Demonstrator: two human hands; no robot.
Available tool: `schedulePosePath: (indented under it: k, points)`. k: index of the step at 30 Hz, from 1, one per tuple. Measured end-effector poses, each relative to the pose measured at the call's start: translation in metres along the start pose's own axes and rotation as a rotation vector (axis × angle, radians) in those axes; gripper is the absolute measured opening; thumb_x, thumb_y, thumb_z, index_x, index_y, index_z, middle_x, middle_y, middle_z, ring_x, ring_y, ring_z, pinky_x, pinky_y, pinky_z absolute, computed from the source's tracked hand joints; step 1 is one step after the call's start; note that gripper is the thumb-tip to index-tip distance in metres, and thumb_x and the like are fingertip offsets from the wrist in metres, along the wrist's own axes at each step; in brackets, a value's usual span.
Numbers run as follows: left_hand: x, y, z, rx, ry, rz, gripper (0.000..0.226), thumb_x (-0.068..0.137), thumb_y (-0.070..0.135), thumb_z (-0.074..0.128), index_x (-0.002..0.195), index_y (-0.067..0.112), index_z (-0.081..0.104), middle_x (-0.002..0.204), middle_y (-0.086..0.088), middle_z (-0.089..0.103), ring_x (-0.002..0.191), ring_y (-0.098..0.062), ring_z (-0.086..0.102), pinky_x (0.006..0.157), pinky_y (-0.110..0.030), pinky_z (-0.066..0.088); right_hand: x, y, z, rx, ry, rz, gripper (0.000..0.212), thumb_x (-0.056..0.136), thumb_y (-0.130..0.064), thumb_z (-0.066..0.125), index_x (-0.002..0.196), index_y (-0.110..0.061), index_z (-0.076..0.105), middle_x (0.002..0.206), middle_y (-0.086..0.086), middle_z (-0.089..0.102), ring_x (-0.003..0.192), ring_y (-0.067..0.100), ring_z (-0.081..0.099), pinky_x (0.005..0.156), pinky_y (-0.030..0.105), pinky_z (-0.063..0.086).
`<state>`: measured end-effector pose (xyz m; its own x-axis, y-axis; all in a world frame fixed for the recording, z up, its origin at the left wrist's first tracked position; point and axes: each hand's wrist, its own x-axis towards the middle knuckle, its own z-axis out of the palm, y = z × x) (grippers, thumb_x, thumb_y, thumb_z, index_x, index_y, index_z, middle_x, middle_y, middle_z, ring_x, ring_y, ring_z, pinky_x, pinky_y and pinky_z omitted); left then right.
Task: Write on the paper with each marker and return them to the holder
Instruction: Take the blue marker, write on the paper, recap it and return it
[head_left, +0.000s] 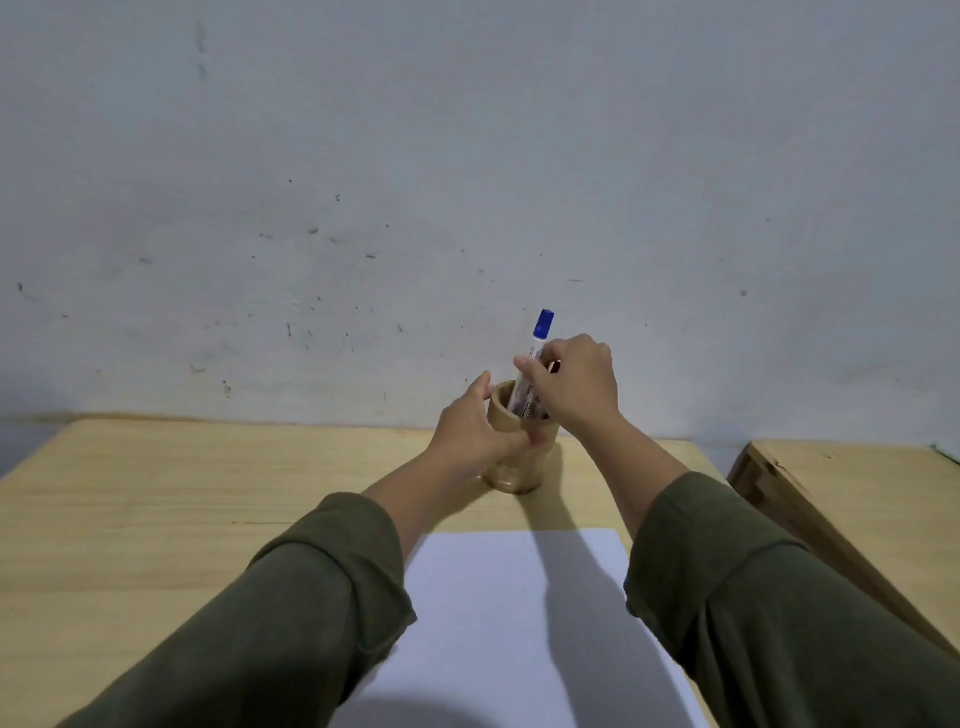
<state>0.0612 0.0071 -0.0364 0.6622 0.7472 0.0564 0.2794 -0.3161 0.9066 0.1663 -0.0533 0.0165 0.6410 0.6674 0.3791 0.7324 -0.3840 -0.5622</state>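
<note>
A round wooden holder (511, 470) stands on the table beyond a white sheet of paper (498, 613). My left hand (475, 431) wraps around the holder's left side and front. My right hand (574, 387) pinches a white marker with a blue cap (540, 332), which stands tilted with its lower end inside the holder. A second reddish marker tip peeks out just behind my right fingers; the rest of it is hidden.
The light wooden table (156, 519) ends at a scuffed grey wall (415, 182) right behind the holder. A second wooden surface (857, 499) sits to the right, separated by a gap. Both my dark green sleeves reach over the paper.
</note>
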Motion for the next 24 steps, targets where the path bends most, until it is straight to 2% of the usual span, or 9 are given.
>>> schedulePosePath:
  k: [2,3,4,5,10,13,17,24]
  points:
    - [-0.001,-0.002,0.002,0.000,0.034,0.019,0.093,0.062,0.043,0.078,0.140,0.020,0.033,0.134,0.010,0.051,0.118,-0.011,0.048,0.083,-0.011,0.036,0.000,0.001,0.007,-0.093,0.013,-0.011,0.037,0.084,-0.048,0.060,0.096,-0.013,0.069,0.109,0.004,0.052,0.112,0.023,0.041,0.083,0.032,0.035]
    - [-0.002,-0.003,0.003,-0.003,0.054,0.035,0.083,0.061,0.042,0.078,0.133,0.024,0.042,0.118,0.016,0.058,0.104,-0.006,0.053,0.071,-0.004,0.037,0.000,0.001,0.009,-0.126,0.024,-0.011,0.038,0.083,-0.050,0.061,0.097,-0.016,0.070,0.111,0.002,0.050,0.112,0.022,0.039,0.083,0.030,0.031]
    - [-0.003,-0.004,0.002,-0.006,0.070,0.048,0.074,0.061,0.042,0.078,0.126,0.029,0.048,0.103,0.021,0.059,0.092,-0.002,0.053,0.061,-0.003,0.037,0.000,0.000,0.011,-0.151,0.037,-0.007,0.039,0.082,-0.052,0.061,0.098,-0.017,0.070,0.112,0.001,0.048,0.112,0.021,0.038,0.082,0.029,0.028]
    - [-0.003,-0.004,0.002,-0.014,0.077,0.058,0.070,0.060,0.041,0.078,0.123,0.032,0.050,0.095,0.023,0.058,0.087,0.000,0.053,0.056,-0.003,0.038,0.001,0.000,0.012,-0.172,0.050,-0.001,0.040,0.081,-0.053,0.061,0.098,-0.018,0.070,0.114,0.001,0.047,0.112,0.022,0.037,0.082,0.029,0.026]
    - [-0.001,-0.004,0.001,-0.018,0.071,0.059,0.070,0.059,0.044,0.080,0.122,0.033,0.051,0.104,0.014,0.060,0.086,0.004,0.053,0.061,-0.009,0.036,0.005,0.003,0.016,-0.233,0.046,0.018,0.044,0.079,-0.058,0.061,0.101,-0.022,0.072,0.123,0.000,0.047,0.118,0.024,0.033,0.086,0.034,0.026]
    - [0.000,-0.004,0.001,0.009,0.068,0.057,0.074,0.059,0.045,0.080,0.125,0.031,0.049,0.113,0.010,0.061,0.098,-0.010,0.054,0.073,-0.018,0.040,0.007,0.004,0.020,-0.252,0.030,0.016,0.042,0.078,-0.057,0.062,0.099,-0.022,0.073,0.126,0.001,0.047,0.120,0.024,0.032,0.087,0.035,0.026]
    - [0.001,-0.005,0.001,0.016,0.065,0.043,0.075,0.058,0.046,0.080,0.125,0.033,0.049,0.115,0.008,0.062,0.105,-0.013,0.054,0.081,-0.025,0.045,0.009,0.006,0.023,-0.292,0.003,0.016,0.038,0.080,-0.052,0.063,0.100,-0.021,0.072,0.127,0.002,0.047,0.121,0.025,0.031,0.088,0.035,0.026]
    - [-0.002,-0.004,0.000,0.001,0.056,0.055,0.069,0.059,0.046,0.079,0.121,0.037,0.050,0.109,0.012,0.061,0.105,-0.014,0.053,0.075,-0.021,0.039,0.008,0.005,0.021,-0.271,0.009,0.045,0.043,0.077,-0.054,0.066,0.105,-0.022,0.066,0.124,0.004,0.050,0.120,0.026,0.034,0.087,0.034,0.028]
